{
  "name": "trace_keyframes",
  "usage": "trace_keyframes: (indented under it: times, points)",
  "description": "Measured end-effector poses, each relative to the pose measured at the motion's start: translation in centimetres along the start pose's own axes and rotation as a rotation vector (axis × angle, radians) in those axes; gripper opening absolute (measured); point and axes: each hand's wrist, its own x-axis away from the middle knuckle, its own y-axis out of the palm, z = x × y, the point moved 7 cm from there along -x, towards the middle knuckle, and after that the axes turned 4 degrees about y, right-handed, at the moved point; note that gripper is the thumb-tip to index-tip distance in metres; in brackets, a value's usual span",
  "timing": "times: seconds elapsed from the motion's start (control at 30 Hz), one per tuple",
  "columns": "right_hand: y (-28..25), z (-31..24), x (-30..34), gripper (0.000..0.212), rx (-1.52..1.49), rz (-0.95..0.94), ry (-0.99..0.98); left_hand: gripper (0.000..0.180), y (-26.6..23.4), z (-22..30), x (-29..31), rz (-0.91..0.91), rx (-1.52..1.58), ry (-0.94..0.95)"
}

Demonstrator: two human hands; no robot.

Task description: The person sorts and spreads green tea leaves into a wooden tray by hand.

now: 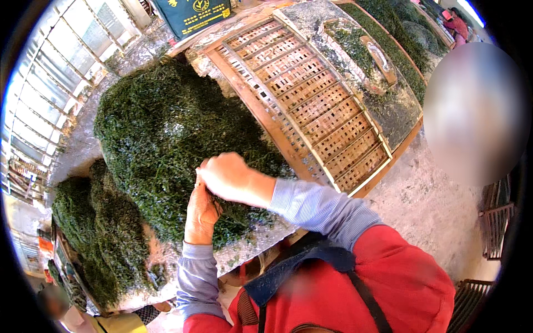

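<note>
Since the heap is a loose mass of fine cut greenery, it will likely be light for its bulk, springy and soft, giving under a palm rather than shifting as one piece. It lies on the pale worktop, in front of the person and left of the woven rack, with a lower left heap beyond its left side. It looks dark green, nearly black in the far hollow, with a paler, glinting patch toward the middle and a ragged outline.

A clump should pull free with some tangling and shed bits; scooping with spread fingers from the near slope seems the surest hold. The sprigs look thin and small-leaved, probably bendy but easily bruised, so one is best pinched lightly by its stem.

Over the near part of the heap, the right hand is curled with its back up, and the left hand rises from below, fingertips meeting it. Whether either grips a sprig cannot be told; the fingers hide it.
</note>
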Motion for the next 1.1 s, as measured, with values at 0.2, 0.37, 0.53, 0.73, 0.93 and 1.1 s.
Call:
trace_keyframes:
  times: [0.2,0.37,0.53,0.73,0.93,1.1]
  points:
    - [-0.2,1.2,7.1,0.034,-0.156,0.225,-0.295,0.020,2.0,4.1,-2.2,0.001,-0.209,0.164]
    - [0.6,10.2,11.5,0.013,-0.111,-0.384,-0.404,0.020,11.8,12.5,-0.5,-0.135,-0.298,0.379]
    - [-6.7,17.4,10.9,0.020,-0.381,-0.606,-0.508,0.024,21.0,15.2,-1.0,-0.380,-0.120,0.269]
    - [-14.3,22.5,2.8,0.060,-1.410,-0.529,-0.323,0.023,33.1,10.6,-4.3,-0.583,-0.180,0.265]
    - [-17.5,30.5,-1.7,0.067,-2.484,-0.271,-0.120,0.029,39.9,1.5,-7.6,-0.489,-0.452,0.296]
    - [-17.5,45.0,-3.2,0.036,-2.085,0.495,0.657,0.021,38.7,-1.9,-15.8,-0.539,-0.733,0.170]
